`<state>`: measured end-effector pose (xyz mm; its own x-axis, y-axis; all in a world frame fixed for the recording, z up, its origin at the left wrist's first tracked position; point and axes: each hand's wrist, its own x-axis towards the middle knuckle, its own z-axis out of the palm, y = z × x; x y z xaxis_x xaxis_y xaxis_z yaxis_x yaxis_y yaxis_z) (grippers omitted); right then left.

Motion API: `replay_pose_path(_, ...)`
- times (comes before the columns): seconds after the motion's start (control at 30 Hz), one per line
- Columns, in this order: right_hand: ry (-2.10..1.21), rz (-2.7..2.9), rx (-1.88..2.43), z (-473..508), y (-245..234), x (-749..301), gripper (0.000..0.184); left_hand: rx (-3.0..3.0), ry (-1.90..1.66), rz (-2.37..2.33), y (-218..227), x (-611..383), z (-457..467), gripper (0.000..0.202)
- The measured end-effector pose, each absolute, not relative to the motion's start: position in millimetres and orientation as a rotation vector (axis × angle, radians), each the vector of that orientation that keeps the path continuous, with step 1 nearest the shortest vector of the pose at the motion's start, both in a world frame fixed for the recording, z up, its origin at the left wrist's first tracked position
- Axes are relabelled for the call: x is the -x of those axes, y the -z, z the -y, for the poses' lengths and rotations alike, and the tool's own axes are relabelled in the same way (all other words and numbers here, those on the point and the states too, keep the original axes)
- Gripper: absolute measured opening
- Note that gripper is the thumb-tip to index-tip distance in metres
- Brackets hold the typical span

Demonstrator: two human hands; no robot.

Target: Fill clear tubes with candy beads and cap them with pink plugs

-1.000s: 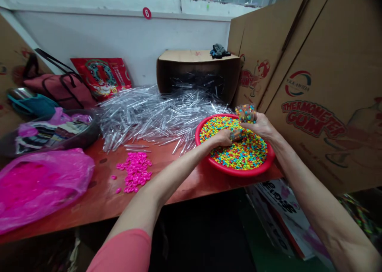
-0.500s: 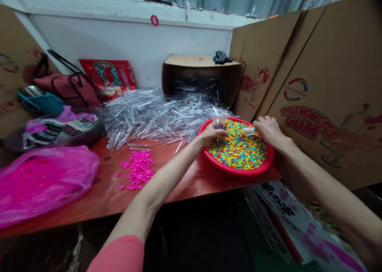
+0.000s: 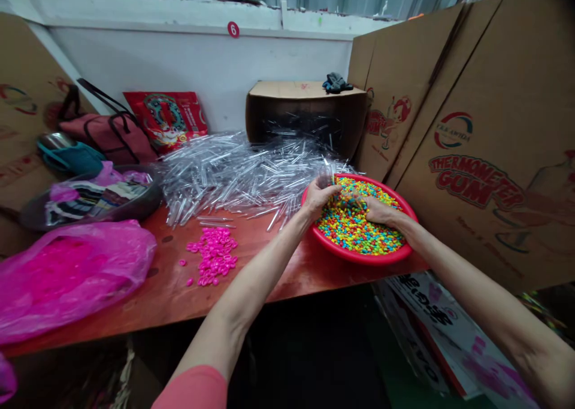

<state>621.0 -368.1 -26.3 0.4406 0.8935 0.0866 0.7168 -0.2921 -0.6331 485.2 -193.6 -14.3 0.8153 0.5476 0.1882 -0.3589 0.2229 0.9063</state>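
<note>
A red basin (image 3: 406, 250) full of small multicoloured candies (image 3: 359, 232) stands at the table's right front edge. My left hand (image 3: 318, 194) is closed around a bunch of clear plastic tubes (image 3: 327, 172) at the basin's left side. My right hand (image 3: 380, 210) is low in the basin, its fingertips among the candies. It is closed around clear tubes that lie toward my left hand, blurred and partly hidden. Behind the basin spreads a large heap of clear plastic tubes (image 3: 233, 169).
Small pink caps (image 3: 216, 256) lie loose on the red table (image 3: 175, 289). Left are a pink plastic bag (image 3: 81, 271), a dark basin (image 3: 33, 208) and a bag (image 3: 126, 136). An open carton (image 3: 287, 90) stands behind; tall cartons (image 3: 485, 127) wall the right side.
My right hand has moved left and down from the basin's right rim into the candies, bringing its tubes closer to my left hand. The left hand stays at the left rim, holding tubes.
</note>
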Motion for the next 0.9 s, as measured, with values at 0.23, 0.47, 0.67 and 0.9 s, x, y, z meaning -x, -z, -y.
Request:
replay_pose_path(0.23, -0.621, 1.082, 1.876, 381.4, 12.0, -614.6, 0.054, -1.181, -0.720, -0.175, 18.5, -489.8, 192.1, 0.031)
replay_pose_path(0.47, -0.624, 0.906, 1.785, 374.5, 5.6, -605.5, 0.047, -1.213, -0.623, -0.129, 10.3, -483.1, 196.4, 0.034)
replay_pose_path(0.67, -0.475, 1.091, 1.866, 356.3, 9.7, -606.5, 0.035, -1.289, -0.495, 0.011, 2.9, -476.8, 207.1, 0.042)
replay_pose_path(0.9, -0.443, 0.918, 1.744, 359.5, -5.6, -607.7, 0.039, -1.504, -0.622, -0.009, -12.4, -483.2, 193.7, 0.030)
